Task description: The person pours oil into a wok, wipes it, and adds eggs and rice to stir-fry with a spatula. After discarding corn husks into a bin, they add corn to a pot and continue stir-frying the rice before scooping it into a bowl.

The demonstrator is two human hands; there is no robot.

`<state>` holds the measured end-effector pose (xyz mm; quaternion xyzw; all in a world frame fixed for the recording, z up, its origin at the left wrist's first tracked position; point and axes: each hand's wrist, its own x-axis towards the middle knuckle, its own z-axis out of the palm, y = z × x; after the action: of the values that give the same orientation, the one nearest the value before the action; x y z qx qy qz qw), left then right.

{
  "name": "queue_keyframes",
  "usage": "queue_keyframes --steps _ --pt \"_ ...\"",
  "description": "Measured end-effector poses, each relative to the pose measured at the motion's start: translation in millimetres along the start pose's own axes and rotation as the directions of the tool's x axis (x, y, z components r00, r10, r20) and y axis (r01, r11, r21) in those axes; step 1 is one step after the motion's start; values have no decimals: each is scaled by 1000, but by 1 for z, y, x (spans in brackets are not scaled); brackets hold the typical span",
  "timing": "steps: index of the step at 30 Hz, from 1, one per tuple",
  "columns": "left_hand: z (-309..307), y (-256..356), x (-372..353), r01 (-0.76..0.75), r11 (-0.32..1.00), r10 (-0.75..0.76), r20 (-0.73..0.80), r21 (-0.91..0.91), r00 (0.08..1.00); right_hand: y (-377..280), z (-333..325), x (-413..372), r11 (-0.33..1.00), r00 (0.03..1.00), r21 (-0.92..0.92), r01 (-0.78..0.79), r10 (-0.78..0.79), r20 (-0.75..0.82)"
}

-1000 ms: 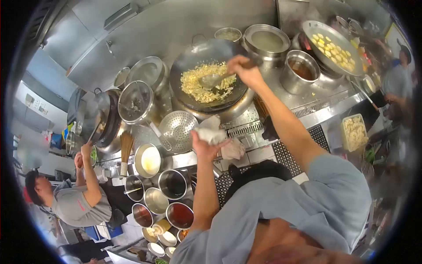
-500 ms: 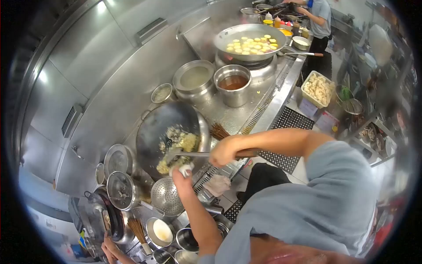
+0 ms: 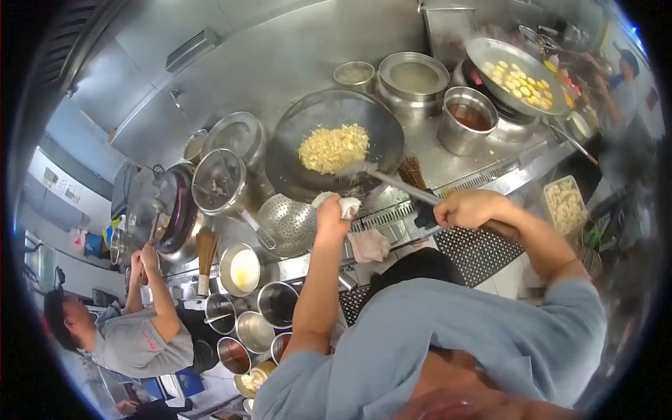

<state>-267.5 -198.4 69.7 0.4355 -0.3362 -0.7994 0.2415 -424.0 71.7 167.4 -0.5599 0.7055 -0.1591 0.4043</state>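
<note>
A large dark wok (image 3: 287, 150) holds a heap of pale yellow, finely chopped food (image 3: 334, 148). My left hand (image 3: 332, 218) is closed on a folded white cloth (image 3: 343, 204) at the wok's near edge; the cloth and fingers hide whether a handle is gripped there. My right hand (image 3: 467, 208) is wrapped round the long handle of a wok spatula (image 3: 402, 183), whose wooden end runs back under my forearm. The spatula's head is slightly blurred inside the wok, at the near right side of the food.
A perforated strainer (image 3: 285, 227) lies just left of my left hand. Behind the wok stand metal pots, one with brown liquid (image 3: 469, 117). A wide pan with yellow pieces (image 3: 521, 82) steams at right. At left, a co-worker (image 3: 150, 339) works at another wok.
My view has swung left, bringing the co-worker into sight. The food, spread and tumbling before, now sits in one heap. The spatula head has drawn back toward the wok's near right side.
</note>
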Motion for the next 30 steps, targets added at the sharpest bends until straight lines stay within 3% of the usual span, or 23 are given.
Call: queue_keyframes --steps 2,3,4,5,6,8,11,12,13,14,16,18,19,20,21,22,23,24,25,26,27,28,30 --pt "9 9 10 29 998 -32 -55 -57 998 7 -1 47 986 999 -161 39 -34 34" --pt "-13 -5 53 -417 856 369 204 306 907 -9 -12 75 965 994 -238 -111 109 -20" --pt "-28 -13 76 -596 633 462 376 494 803 7 -11 118 968 986 -241 -69 30 -162" --pt "-31 -26 73 -663 481 499 442 574 745 12 -12 144 969 944 -182 -166 103 -314" --pt "-34 -44 51 -517 652 415 309 554 856 10 -5 139 969 946 -184 -166 104 -306" --pt "-24 -74 -17 -117 984 128 -71 135 989 0 16 119 986 896 -141 -90 18 -444" --pt "-22 -60 -9 65 998 -65 -97 -5 993 1 12 55 997 951 -82 1 -27 -308" --pt "-4 -38 2 33 992 -15 -144 122 989 -5 5 38 997 955 -79 1 -24 -295" --pt "5 -24 18 -25 1000 25 18 -4 1000 -11 -4 25 996 985 -58 -61 50 -165" --pt "20 -7 -3 28 998 -27 -16 53 1000 -14 -7 18 991 992 -47 -125 123 -31" --pt "23 -8 12 48 999 -47 -107 3 993 9 14 60 996 999 -94 -10 6 -36" --pt "1 -24 65 -76 997 78 140 -21 987 21 10 123 984 952 -131 -122 78 -297" --pt "-16 -58 69 -155 971 134 123 181 983 33 16 122 995 926 -97 2 -38 -374" --pt "-19 -91 36 -93 980 96 -11 178 995 45 27 111 989 881 -70 128 -146 -451" --pt "-10 -102 5 -52 987 74 -139 150 988 22 12 70 928 946 373 -21 139 -292" --pt "0 -93 -13 -77 990 95 -154 121 983 31 15 46 788 959 614 50 132 -249" --pt "9 -84 -29 -122 991 129 -130 61 983 56 27 34 637 954 729 250 -32 -298" --pt "6 -89 -47 -132 991 133 -128 11 983 58 28 34 639 965 735 224 -43 -257" --pt "3 -85 -23 -71 997 72 -95 11 993 61 27 36 256 960 926 275 -132 -249" --pt "13 -76 -9 -166 986 166 -87 7 982 66 24 39 -175 943 956 236 -198 -268" --pt "16 -69 20 -130 991 131 -20 21 991 65 15 52 -281 952 943 177 -196 -237" --pt "23 -61 37 -44 999 44 -27 -19 999 67 4 61 -271 957 952 140 -209 -200" --pt "20 -59 26 -51 987 64 82 -154 995 56 8 86 7 994 996 91 63 -91"
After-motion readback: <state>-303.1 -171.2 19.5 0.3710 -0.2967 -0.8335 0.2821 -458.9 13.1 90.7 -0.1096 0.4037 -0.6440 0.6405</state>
